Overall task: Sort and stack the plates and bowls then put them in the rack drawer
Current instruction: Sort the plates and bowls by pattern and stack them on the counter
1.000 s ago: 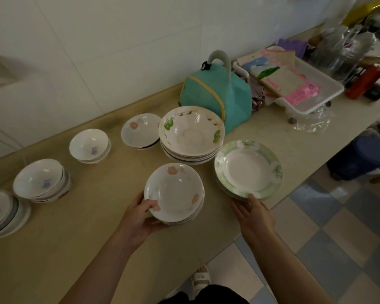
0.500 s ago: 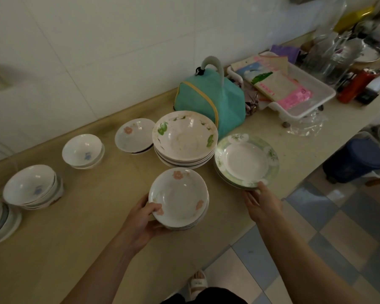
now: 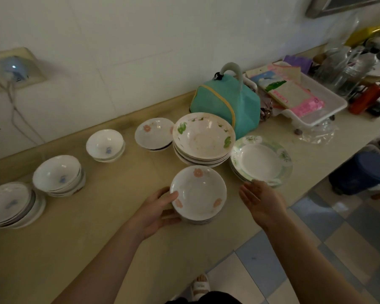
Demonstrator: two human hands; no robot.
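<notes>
Left hand (image 3: 156, 210) grips the bowl stack (image 3: 198, 194), lower centre. Right hand (image 3: 260, 199) — fingers straight — has left the plates (image 3: 262, 161); both-handed lift likely.

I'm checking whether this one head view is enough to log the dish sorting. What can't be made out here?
- Pink-flower bowl stack: the left hand covers its near-left side, so the count is unclear.
- Plate stack at far left: cut off by the frame edge.
- Rack drawer: nowhere in view.
- Glassware at the top right: blurred clutter, single pieces indistinct.
- Right hand: whether it touches the green-rimmed plates is unclear.
</notes>
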